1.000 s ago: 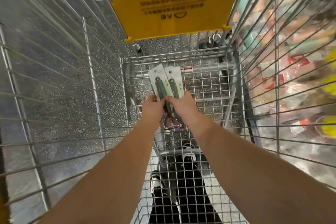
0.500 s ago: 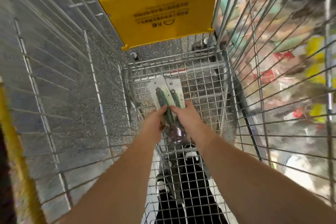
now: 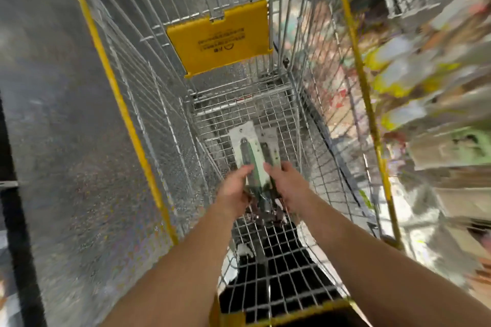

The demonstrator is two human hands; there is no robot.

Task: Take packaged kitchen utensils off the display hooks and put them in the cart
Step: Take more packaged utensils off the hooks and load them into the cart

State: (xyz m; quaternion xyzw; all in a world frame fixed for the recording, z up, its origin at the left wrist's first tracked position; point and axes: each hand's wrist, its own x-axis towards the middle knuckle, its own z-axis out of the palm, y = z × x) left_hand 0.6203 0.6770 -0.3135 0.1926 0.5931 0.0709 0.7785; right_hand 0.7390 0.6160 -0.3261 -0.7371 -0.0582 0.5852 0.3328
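Observation:
Two packaged utensils with green handles on white cards lie low inside the wire cart [image 3: 268, 98]: one packaged utensil [image 3: 247, 148] on the left, the other packaged utensil [image 3: 271, 143] beside it on the right. My left hand [image 3: 235, 190] grips the lower part of the left package. My right hand [image 3: 285, 184] holds the lower end of the right one. Both packs sit at or just above the cart's mesh floor; whether they touch it is unclear. Their metal ends are hidden under my hands.
A yellow plastic flap [image 3: 220, 37] hangs on the cart's far wall. Yellow-edged rims run along both cart sides. Blurred store shelves [image 3: 425, 87] with packaged goods fill the right. Speckled grey floor [image 3: 66, 141] lies to the left.
Both hands have lowered the two packages deeper toward the cart's floor. The camera has pulled up and back, so more of the cart and the shelves shows.

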